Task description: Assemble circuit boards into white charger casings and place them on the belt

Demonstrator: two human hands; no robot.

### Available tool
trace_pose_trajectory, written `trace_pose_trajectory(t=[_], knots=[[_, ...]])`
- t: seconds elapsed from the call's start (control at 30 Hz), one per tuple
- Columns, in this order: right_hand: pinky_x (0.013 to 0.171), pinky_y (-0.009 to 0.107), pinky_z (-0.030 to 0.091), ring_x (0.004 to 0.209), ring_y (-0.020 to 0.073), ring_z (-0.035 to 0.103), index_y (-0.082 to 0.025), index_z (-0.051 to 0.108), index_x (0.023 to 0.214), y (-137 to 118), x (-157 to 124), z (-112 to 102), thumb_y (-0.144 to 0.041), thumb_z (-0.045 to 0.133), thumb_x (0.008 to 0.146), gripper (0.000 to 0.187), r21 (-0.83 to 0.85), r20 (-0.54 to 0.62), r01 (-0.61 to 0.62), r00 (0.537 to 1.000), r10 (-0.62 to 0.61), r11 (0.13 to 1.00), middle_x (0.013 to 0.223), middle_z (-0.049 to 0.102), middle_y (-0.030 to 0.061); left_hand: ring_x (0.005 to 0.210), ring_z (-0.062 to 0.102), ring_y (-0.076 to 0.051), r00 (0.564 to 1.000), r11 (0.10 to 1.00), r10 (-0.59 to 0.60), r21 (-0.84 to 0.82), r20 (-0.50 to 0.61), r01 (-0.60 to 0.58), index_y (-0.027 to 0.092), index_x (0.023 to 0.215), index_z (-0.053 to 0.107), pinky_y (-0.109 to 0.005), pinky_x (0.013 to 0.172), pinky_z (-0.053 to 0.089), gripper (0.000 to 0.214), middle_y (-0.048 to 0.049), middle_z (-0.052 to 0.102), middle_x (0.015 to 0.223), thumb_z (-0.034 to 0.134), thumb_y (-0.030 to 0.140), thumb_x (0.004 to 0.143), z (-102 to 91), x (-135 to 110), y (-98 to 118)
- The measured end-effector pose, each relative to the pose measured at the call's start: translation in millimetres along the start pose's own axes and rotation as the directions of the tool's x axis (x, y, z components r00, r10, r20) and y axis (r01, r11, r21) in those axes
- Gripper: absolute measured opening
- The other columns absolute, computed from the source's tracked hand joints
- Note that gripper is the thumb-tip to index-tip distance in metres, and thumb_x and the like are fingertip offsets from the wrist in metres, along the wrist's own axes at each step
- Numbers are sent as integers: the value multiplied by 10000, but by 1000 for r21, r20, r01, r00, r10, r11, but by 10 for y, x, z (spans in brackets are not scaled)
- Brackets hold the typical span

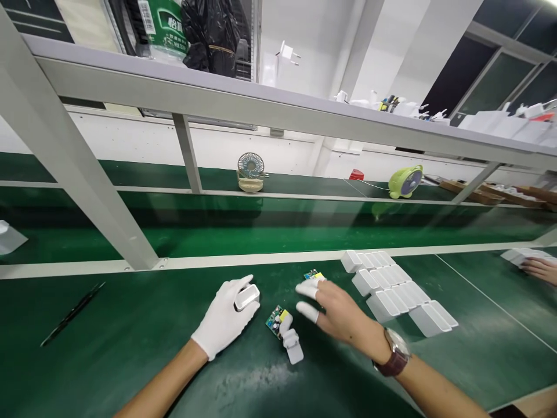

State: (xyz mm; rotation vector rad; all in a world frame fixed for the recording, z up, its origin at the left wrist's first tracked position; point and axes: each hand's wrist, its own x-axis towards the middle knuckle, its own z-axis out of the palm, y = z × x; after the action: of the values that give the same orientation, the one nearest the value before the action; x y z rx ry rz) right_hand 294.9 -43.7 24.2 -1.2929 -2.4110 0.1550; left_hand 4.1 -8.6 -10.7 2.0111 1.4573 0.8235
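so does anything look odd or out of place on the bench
Mainly a whitish, blotchy patch on the green work surface, below the nearer circuit board in the picture. It breaks up the otherwise darker green; wear, residue or glare, I can't tell which. No obvious spill or breakage shows.

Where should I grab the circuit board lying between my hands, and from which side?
Probably best by the white plastic end, from the near side: it sticks out toward you, apart from the small parts crowding the circuit board, and looks joined to it.
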Motion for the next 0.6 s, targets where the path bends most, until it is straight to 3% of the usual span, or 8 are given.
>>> trace_pose_trajectory(t=[0.1, 0.27, 0.4, 0.47, 0.6], knots=[[994, 567, 493, 1249, 394, 560, -97, 525, 1379, 308, -13, 155, -371, 622, 942, 525, -183, -33, -162, 987, 159, 970, 1301, 602, 251, 1126, 597, -268, 1000, 1000, 9, 20, -14, -8, 227, 1364, 536, -455, 1017, 482, 547, -75, 636, 1193, 646, 354, 844, -7, -11, 42], [1009, 532, 495, 1217, 348, 598, -99, 550, 1343, 544, 31, 330, -209, 554, 951, 407, -185, -60, -188, 982, 180, 965, 1301, 616, 221, 1107, 629, -252, 999, 999, -43, -28, 13, 44, 206, 1391, 507, -419, 1006, 501, 655, -74, 617, 1239, 695, 354, 781, -36, -48, 158], [1032, 516, 467, 1251, 347, 564, -106, 555, 1342, 288, 56, 213, -310, 550, 980, 415, -144, -73, -157, 986, 147, 977, 1312, 612, 215, 1178, 614, -251, 995, 995, -61, -79, 83, 68, 242, 1474, 421, -400, 1036, 491, 815, -64, 591, 1330, 738, 322, 728, -45, -78, 161], [975, 462, 505, 1143, 316, 627, -131, 580, 1316, 62, 63, 158, -424, 560, 979, 448, -101, -48, -113, 993, 109, 988, 1196, 677, 171, 1209, 605, -258, 991, 992, -49, -112, 124, 63, 246, 1495, 395, -408, 1056, 481, 858, -70, 596, 1352, 753, 318, 719, -46, -78, 134], [785, 429, 540, 860, 304, 662, -152, 690, 1014, -367, 37, 232, -600, 650, 868, 473, -83, 35, -9, 999, 12, 997, 915, 694, 120, 1141, 641, -260, 992, 990, -34, -131, 125, 51, 222, 1372, 533, -421, 1027, 500, 728, -64, 661, 1254, 781, 319, 695, -48, -67, 134]])
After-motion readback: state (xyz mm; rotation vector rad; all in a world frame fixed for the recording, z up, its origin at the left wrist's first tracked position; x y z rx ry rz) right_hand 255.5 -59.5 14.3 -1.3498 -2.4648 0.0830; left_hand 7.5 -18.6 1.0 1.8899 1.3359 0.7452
